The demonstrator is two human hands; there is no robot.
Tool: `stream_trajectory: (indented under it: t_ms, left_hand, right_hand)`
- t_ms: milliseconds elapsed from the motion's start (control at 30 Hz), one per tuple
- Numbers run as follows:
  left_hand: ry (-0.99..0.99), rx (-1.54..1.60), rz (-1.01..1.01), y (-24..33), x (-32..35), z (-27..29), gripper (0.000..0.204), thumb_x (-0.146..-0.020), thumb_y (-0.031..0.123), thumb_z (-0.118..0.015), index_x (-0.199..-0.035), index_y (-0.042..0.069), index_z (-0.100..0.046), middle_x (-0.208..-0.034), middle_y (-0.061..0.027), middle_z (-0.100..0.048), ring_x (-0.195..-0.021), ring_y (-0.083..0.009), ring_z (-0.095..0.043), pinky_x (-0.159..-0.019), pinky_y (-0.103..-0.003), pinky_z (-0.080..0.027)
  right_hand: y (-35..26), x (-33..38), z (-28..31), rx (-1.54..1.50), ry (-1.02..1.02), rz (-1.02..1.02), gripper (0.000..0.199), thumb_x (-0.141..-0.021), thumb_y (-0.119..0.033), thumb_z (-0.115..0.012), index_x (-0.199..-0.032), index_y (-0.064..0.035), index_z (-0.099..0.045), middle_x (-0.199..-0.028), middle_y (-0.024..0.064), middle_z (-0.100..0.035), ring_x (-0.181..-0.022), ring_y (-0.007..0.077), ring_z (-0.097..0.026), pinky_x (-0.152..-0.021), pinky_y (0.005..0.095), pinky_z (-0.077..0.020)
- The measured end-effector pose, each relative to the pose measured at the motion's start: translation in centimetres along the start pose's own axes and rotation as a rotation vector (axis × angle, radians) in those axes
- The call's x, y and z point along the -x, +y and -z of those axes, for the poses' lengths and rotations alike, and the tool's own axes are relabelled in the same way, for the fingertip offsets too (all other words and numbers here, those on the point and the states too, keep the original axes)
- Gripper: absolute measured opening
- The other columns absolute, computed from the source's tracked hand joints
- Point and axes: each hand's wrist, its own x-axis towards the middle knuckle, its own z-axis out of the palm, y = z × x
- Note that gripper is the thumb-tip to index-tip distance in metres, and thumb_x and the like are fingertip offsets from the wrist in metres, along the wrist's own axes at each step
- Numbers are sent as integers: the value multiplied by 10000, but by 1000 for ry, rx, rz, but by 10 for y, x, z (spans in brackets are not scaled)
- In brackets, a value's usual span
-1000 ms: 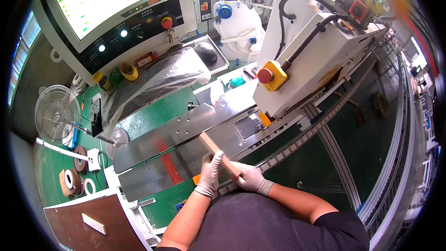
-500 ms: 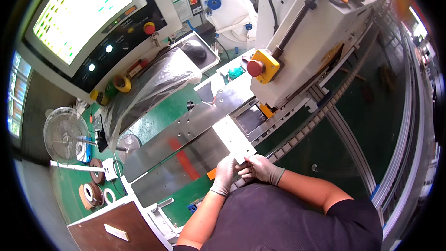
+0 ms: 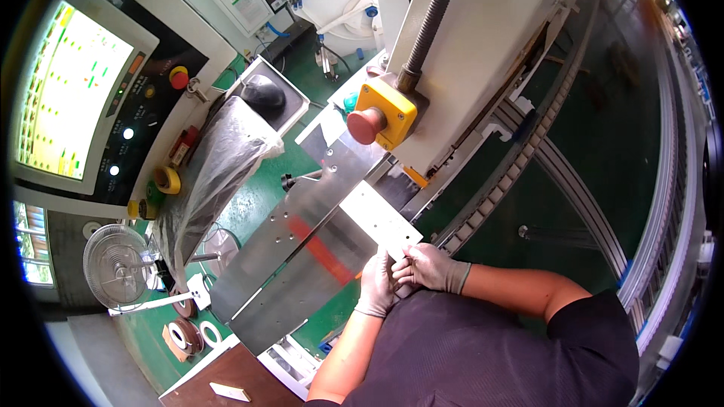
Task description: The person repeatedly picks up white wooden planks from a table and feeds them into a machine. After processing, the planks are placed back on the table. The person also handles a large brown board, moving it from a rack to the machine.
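Note:
A white rectangular panel (image 3: 375,215) with a few small holes lies slantwise across the edge of a metal work surface (image 3: 305,260). At its near end, close to my body, my left hand (image 3: 376,284) has its fingers closed at the panel's corner. Beside it, my right hand (image 3: 431,268) pinches the same end, with its fingers curled toward the left ones. Both hands wear thin pale gloves. My fingertips partly cover the panel's near edge. A translucent red strip (image 3: 320,249) shows on the metal just left of the panel.
Beyond the panel stands a machine housing (image 3: 483,53) with a red stop button (image 3: 366,126) on a yellow box (image 3: 396,111). A control screen (image 3: 72,90), plastic-draped shelf (image 3: 219,158) and fan (image 3: 117,265) are at left. A cable chain (image 3: 490,200) runs along the right.
The whole view has shifted and turned, so the screen and machine sit differently in it. Both hands stay together at the panel's near end.

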Motion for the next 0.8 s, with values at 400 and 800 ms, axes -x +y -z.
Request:
stream_trajectory:
  t_ms: [400, 800]
  left_hand:
    - [-92, 103, 105, -13, -58, -44, 611, -1108, 577, -528, -1339, 14, -578, -793, -18, -554, -642, -140, -539, -574, -304, -473]
    - [-304, 154, 142, -31, -134, -134, 519, -1165, 538, -396, -1225, 56, -579, -860, 16, -432, -724, -111, -376, -652, -248, -358]
  right_hand:
    - [-63, 22, 29, 24, 133, 51, 516, -1153, -466, -485, -1146, 38, -593, -937, 158, -714, -750, 228, -719, -674, 354, -626]
    - [-157, 55, 91, -1, 167, 140, 487, -1122, -495, -551, -1215, -21, -610, -923, 134, -717, -784, 236, -727, -696, 391, -630]
